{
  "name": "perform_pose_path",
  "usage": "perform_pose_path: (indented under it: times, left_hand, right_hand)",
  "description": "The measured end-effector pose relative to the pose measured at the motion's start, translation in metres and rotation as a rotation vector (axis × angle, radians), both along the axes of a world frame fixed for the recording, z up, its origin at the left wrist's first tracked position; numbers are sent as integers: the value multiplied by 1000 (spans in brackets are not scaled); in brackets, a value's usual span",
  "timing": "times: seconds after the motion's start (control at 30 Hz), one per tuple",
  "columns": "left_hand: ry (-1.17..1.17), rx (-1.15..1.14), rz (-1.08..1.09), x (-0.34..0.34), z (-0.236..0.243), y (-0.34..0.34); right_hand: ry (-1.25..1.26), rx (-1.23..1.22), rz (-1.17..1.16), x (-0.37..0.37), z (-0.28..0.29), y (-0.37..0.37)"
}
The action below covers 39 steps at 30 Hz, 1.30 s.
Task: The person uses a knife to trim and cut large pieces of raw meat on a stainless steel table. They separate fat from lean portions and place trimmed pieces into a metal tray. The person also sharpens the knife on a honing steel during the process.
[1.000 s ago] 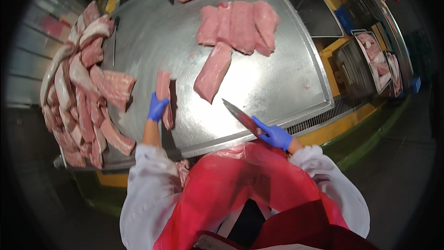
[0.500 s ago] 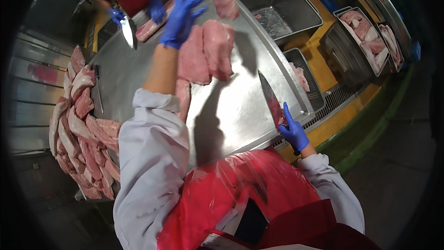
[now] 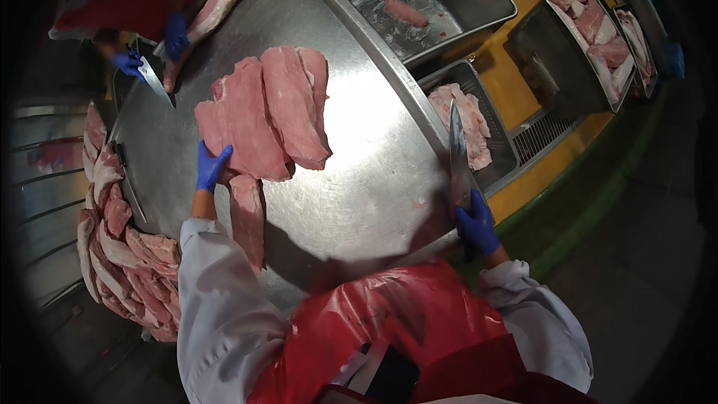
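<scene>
Our right hand (image 3: 477,223), gloved in blue, is clenched around the handle of a long knife (image 3: 457,151), blade pointing away over the table's edge. Our left hand (image 3: 211,167), also gloved, lies with fingers spread on the near edge of a pile of pink pork slabs (image 3: 263,111); whether it grips or only presses, we cannot tell. The slabs lie mid-table on the steel table (image 3: 359,179). They look soft, floppy, heavy and slippery; a thick edge would probably give the surest hold. A narrow strip of meat (image 3: 247,217) lies just below. No labels or signs show; steel trays of meat (image 3: 598,26) stand at the far right.
</scene>
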<state>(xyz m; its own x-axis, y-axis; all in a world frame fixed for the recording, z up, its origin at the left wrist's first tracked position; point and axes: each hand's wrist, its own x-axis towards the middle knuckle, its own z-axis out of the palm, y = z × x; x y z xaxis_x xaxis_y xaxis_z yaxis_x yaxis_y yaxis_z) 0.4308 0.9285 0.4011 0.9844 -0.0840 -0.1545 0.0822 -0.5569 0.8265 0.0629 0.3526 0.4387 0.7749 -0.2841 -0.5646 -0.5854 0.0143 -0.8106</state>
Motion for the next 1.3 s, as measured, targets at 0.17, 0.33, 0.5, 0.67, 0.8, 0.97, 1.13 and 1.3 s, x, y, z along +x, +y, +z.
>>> perform_pose_path:
  times: [0.17, 0.33, 0.5, 0.67, 0.8, 0.97, 1.13, 1.3]
  left_hand:
    - [52, 136, 28, -29, 34, -34]
    - [116, 43, 8, -45, 29, -87]
    - [25, -99, 110, -65, 10, -180]
    - [-166, 122, 84, -11, -7, -263]
    - [-162, -127, -21, 56, 6, -341]
    - [71, -408, -364, 25, 35, -281]
    - [-158, 278, -277, -133, 16, -78]
    - [73, 898, -32, -245, 37, -10]
  right_hand:
    - [-125, 217, -29, 40, -41, 14]
    - [-276, 344, 93, 165, -32, 68]
    - [-556, 363, -100, 274, -35, 74]
    - [-538, 252, -8, 362, 8, -14]
    - [-710, 31, -33, 428, 26, -77]
    - [-731, -19, -150, 375, 52, -119]
    - [-590, -58, -93, 221, 40, -105]
    - [-332, 143, -275, 103, 6, -64]
